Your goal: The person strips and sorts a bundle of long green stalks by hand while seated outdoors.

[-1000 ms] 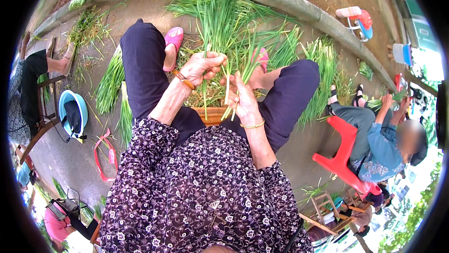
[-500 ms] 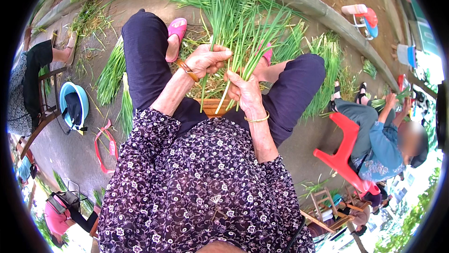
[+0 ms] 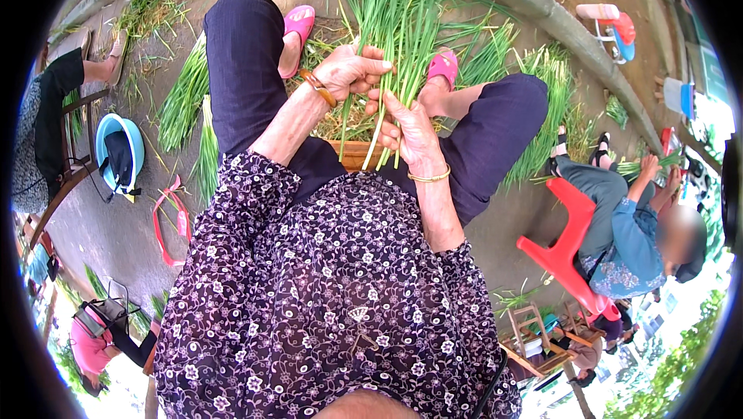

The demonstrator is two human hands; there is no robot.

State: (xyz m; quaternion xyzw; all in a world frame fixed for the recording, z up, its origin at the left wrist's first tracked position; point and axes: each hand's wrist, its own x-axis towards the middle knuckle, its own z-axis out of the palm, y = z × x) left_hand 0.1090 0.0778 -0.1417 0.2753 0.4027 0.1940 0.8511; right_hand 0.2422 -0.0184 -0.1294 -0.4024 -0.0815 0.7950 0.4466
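Ground: bare paved ground (image 3: pixel 116 225) outdoors in daylight; a grey concrete curb (image 3: pixel 557 20) crosses the top right; every place below is told from the wooden basket (image 3: pixel 357 154) between the person's knees
Strewn greens: loose green stalks (image 3: pixel 186 98) lie on the ground left of the basket; more heaps (image 3: pixel 542 86) lie right of it, under the curb
Feet: pink sandals, one (image 3: pixel 296 26) above-left of the basket, one (image 3: pixel 443 67) above-right
Bunch: the bunch of long green stalks (image 3: pixel 395 40) rises straight above the basket; its pale root ends hang down to the basket rim
Left hand: the left hand (image 3: pixel 350 71) is just above the basket, fingers curled around the stalks; an orange bangle (image 3: pixel 317 86) sits on the wrist
Right hand: the right hand (image 3: pixel 410 133) is just right of the basket's top edge, thumb and fingers pinching the lower stems; a thin gold bangle (image 3: pixel 429 177) circles the wrist
Neighbours: a red plastic stool (image 3: pixel 569 245) and a seated person in a blue top (image 3: pixel 631 241) far right of the basket; a blue basin (image 3: pixel 120 152) far left; a red strap (image 3: pixel 166 222) lower left
Change: since a second ago both hands sit lower and closer to the basket; the bunch has drawn into a tighter upright sheaf; the view has tipped down, so the curb lies nearer the top edge
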